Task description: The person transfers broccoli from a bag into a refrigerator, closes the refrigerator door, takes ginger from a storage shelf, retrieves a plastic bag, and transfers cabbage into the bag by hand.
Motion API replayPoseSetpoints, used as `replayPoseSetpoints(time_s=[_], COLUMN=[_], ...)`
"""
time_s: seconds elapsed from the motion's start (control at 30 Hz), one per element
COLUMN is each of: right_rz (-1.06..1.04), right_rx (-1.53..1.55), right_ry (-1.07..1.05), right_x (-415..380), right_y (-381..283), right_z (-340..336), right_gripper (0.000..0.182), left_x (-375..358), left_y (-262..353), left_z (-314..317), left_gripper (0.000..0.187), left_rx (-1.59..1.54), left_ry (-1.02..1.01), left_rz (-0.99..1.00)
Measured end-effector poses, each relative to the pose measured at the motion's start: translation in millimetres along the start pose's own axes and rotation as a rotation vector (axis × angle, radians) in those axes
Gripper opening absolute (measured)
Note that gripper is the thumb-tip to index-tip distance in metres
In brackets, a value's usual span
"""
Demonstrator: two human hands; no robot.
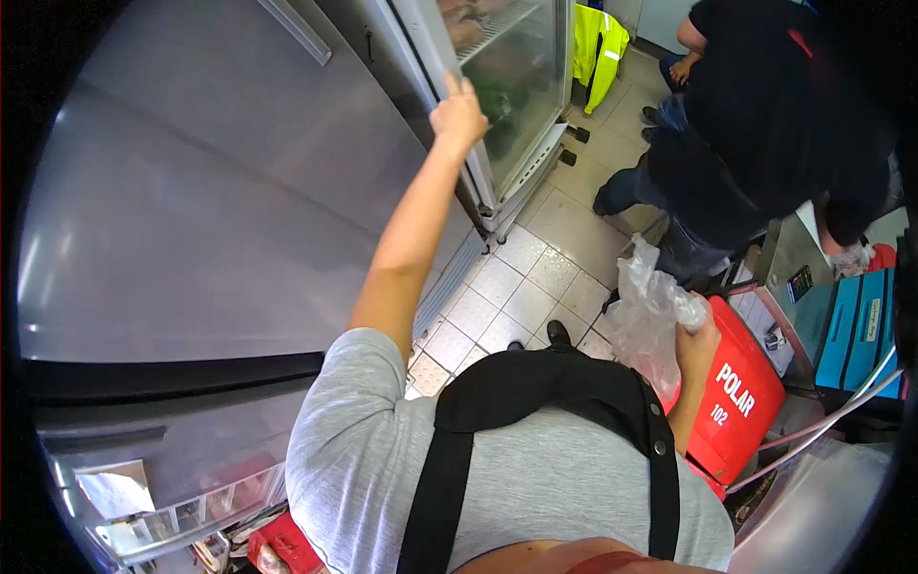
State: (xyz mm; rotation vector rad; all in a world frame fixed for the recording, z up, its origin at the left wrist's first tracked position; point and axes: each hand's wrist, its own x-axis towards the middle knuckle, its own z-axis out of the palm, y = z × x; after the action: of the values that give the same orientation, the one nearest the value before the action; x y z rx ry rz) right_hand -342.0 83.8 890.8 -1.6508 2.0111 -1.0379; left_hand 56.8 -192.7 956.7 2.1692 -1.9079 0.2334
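My left hand [459,117] reaches far forward, its fingers closed on the white frame of a glass fridge door [521,105]. Behind the glass are a wire shelf and something dark green; whether the door stands ajar is hard to tell. Low on my other side, my right hand [701,337] grips a crumpled clear plastic bag [650,311]. The bag hangs in front of a red box [734,402] marked POLAR 102.
A large grey metal cabinet [182,191] fills the left side. Another person [765,115] in dark clothes stands ahead to the right by a metal counter [794,258]. Blue cases [856,330] sit at far right. A yellow jacket [600,57] hangs beyond the fridge, above the tiled floor [526,306].
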Motion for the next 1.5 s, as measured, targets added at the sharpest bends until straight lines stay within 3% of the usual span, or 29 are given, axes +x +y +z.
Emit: replayPoseSetpoints(time_s=[0.1,0.23,0.37,0.4,0.43,0.63,0.77,0.83,0.87,0.97,1.0,1.07,1.13,1.2,1.23,1.27,1.33,1.4,1.47,1.5], right_rz=[-0.029,-0.230,-0.492,-0.536,-0.597,-0.969,-1.259,-1.421,-1.468,-1.603,-1.647,-1.711,-1.739,-1.732,-1.723,-1.732,-1.646,-1.539,-1.417,-1.222], right_rx=[0.011,0.009,0.106,0.154,0.206,0.186,0.248,0.295,0.333,0.421,0.439,0.483,0.531,0.537,0.538,0.532,0.519,0.534,0.559,0.542], right_ry=[-0.090,-0.203,-0.343,-0.394,-0.467,-0.859,-1.092,-1.210,-1.268,-1.481,-1.569,-1.740,-1.916,-2.118,-2.214,-2.283,-2.360,-2.400,-2.404,-2.453], right_x=[13,54,96,102,105,95,47,-10,-36,-123,-152,-208,-258,-300,-319,-335,-364,-396,-429,-447], right_y=[6,5,-6,-13,-21,-46,-82,-125,-141,-171,-177,-185,-187,-188,-191,-200,-211,-220,-220,-220], right_z=[10,42,75,80,88,165,194,233,236,231,227,216,201,193,190,182,184,192,210,214], right_gripper=[0.042,0.041,0.049,0.050,0.051,0.043,0.044,0.045,0.045,0.045,0.044,0.041,0.039,0.038,0.037,0.035,0.032,0.030,0.030,0.031], left_x=[-36,-152,-306,-330,-358,-461,-494,-515,-525,-554,-570,-609,-649,-701,-717,-727,-748,-764,-793,-807], left_y=[-22,-36,-40,-19,-7,44,72,52,49,43,37,30,19,-4,-9,-9,-18,-22,-34,-38], left_z=[-11,50,150,134,127,124,79,55,55,35,33,34,42,81,71,54,56,13,4,1], left_gripper=[0.046,0.038,0.065,0.065,0.063,0.058,0.070,0.079,0.090,0.094,0.091,0.082,0.060,0.051,0.047,0.036,0.033,0.033,0.036,0.038], left_rx=[0.125,-0.099,-0.196,-0.197,-0.306,-0.863,-1.401,-1.853,-2.066,-2.426,-2.559,-2.572,-2.616,-2.709,-2.736,-2.555,-2.338,-2.106,-2.046,-2.010], left_ry=[-0.236,-0.196,-1.065,-1.233,-1.222,-0.686,-0.343,-0.094,0.022,0.604,0.797,1.065,1.288,1.463,1.532,1.735,1.994,2.197,2.302,2.352], left_rz=[0.118,0.262,0.184,0.102,0.011,-0.522,-1.075,-1.326,-1.312,-1.679,-1.631,-1.273,-0.905,-0.488,-0.266,-0.692,-0.910,-1.121,-0.939,-0.850])
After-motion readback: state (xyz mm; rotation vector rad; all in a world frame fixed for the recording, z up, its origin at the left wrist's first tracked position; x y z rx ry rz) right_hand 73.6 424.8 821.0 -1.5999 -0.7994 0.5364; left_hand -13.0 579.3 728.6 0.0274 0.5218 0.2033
